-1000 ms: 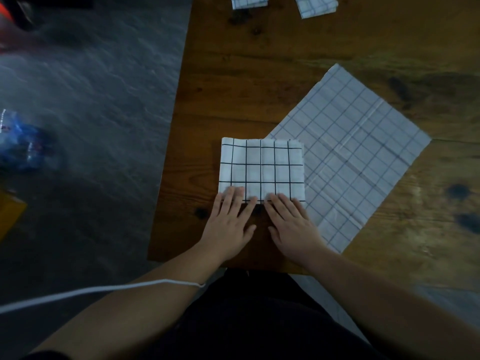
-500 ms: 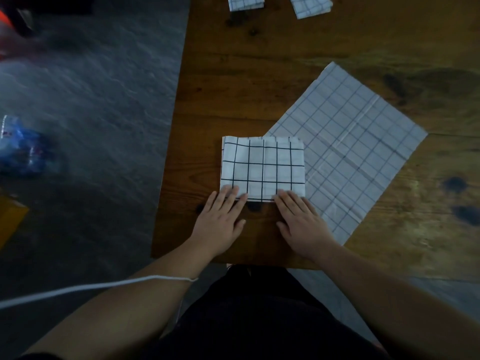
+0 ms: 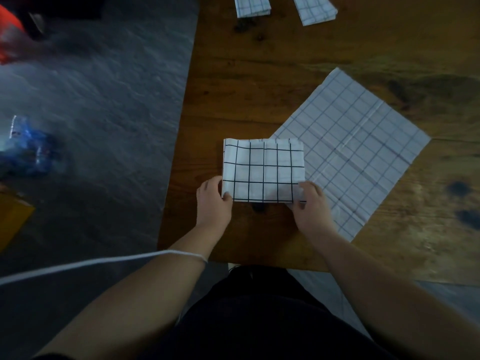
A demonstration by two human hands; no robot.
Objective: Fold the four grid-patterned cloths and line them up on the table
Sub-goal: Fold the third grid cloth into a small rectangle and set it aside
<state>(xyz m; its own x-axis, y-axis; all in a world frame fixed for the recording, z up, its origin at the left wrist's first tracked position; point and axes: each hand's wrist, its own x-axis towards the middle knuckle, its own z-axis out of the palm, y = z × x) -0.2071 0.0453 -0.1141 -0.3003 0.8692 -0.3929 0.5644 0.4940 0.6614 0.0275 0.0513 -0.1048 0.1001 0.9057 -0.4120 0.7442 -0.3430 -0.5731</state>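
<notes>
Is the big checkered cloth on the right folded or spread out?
Spread out: the big cloth lies flat on the table, creased, far wider than the folded cloth.

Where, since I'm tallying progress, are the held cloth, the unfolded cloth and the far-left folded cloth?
held cloth (image 3: 263,170), head view, centre of its top layer.
unfolded cloth (image 3: 363,152), head view, middle of the bare sheet.
far-left folded cloth (image 3: 252,6), head view, middle of its visible part.

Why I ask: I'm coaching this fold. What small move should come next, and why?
Probably lift the folded white black-grid cloth off the brown wooden table, toward the two folded grid cloths at the far edge: the left hand and right hand pinch its near corners.
</notes>
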